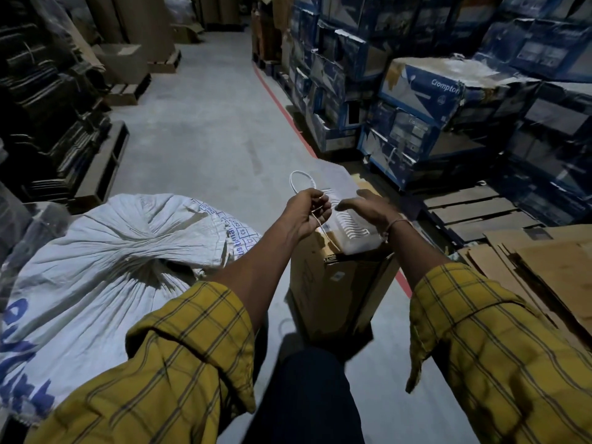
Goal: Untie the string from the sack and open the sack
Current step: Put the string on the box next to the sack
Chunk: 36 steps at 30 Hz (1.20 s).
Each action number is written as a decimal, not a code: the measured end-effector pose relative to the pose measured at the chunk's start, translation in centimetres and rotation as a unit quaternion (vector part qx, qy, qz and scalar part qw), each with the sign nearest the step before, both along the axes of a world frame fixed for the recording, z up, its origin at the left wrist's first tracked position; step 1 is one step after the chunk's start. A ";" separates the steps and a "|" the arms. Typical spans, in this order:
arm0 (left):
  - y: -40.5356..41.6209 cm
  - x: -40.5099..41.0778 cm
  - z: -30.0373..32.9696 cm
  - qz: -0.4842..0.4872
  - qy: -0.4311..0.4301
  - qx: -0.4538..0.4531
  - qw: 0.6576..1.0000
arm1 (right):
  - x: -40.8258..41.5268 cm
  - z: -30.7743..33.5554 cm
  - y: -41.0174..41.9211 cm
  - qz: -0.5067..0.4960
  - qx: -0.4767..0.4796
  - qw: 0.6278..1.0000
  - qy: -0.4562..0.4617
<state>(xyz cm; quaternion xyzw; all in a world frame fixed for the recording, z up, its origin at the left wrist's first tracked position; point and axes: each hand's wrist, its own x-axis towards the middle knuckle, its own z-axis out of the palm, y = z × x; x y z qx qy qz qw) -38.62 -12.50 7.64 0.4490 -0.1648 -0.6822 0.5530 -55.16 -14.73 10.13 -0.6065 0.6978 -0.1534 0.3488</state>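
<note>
Head view: left hand (309, 213) pinches the white string (299, 182) — looped above it; right hand (368, 208) flat, fingers extended; sack (105, 251) lies apart.

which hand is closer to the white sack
Left. The left hand, gripping the string, is just right of the white sack; the right hand is farther right, over the cardboard box.

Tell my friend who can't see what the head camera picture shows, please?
A person in yellow checked sleeves holds a loose white string in the left hand, the right hand close beside it, above a brown cardboard box. A big white woven sack lies on the grey floor to the left, its gathered mouth slack. Stacked blue boxes line the aisle's right side.
</note>
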 end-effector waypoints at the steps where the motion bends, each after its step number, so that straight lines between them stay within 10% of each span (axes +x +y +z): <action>1: 0.0 -0.3 0.1 0.003 0.001 0.003 1.000 | -0.2 0.5 0.2 0.010 0.001 0.999 -0.040; 10: -2.0 -2.6 2.3 -0.013 -0.039 -0.001 0.999 | -3.1 3.7 1.3 0.007 0.075 0.966 -0.249; 19: -5.6 -7.5 1.1 -0.051 -0.275 0.063 0.958 | -3.5 4.2 1.5 0.035 0.073 0.950 -0.303; 36: -3.0 -6.1 0.0 0.001 -0.713 -0.130 0.689 | -3.0 3.7 2.5 0.063 0.089 0.948 -0.300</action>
